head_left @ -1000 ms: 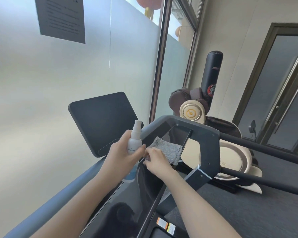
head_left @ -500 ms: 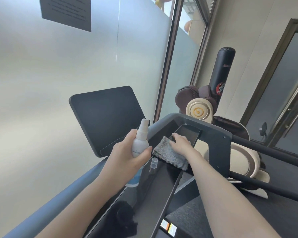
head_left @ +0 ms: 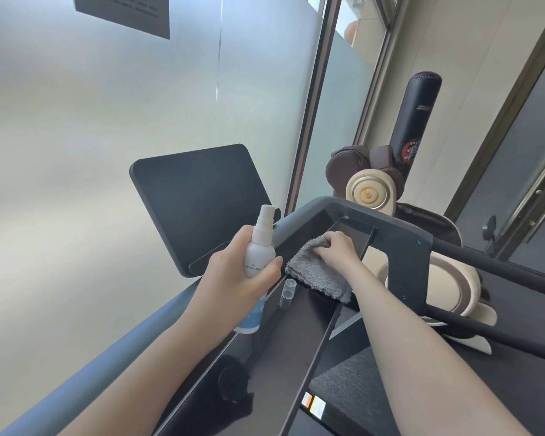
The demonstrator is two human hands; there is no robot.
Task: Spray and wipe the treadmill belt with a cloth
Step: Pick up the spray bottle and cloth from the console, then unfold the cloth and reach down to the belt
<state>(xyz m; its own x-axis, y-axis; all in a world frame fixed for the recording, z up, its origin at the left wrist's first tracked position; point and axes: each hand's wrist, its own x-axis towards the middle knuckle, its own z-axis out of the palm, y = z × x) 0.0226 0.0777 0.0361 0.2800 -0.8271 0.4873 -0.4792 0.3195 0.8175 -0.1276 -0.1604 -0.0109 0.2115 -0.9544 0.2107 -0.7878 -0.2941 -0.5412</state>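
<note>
My left hand [head_left: 233, 278] grips a small white spray bottle [head_left: 260, 247] upright, its nozzle uncapped, above the treadmill's glossy black console [head_left: 283, 350]. The bottle's clear cap [head_left: 288, 292] stands on the console just right of that hand. A grey fluffy cloth [head_left: 315, 272] lies on the console's far end, and my right hand [head_left: 337, 250] grips its upper edge with curled fingers. A strip of the dark treadmill belt [head_left: 353, 391] shows at the bottom, under my right forearm.
A black tilted screen [head_left: 199, 202] rises behind the bottle, in front of a frosted glass wall. The grey handrail frame [head_left: 400, 243] and black side bars [head_left: 497, 272] run to the right. Beyond them stand a beige and brown machine [head_left: 372, 190], a black punching bag [head_left: 419, 118] and a door.
My right hand has slid from the cloth's near corner up to its far edge and now bunches it. The clear cap, earlier under that hand, stands uncovered on the console. My left hand keeps the bottle.
</note>
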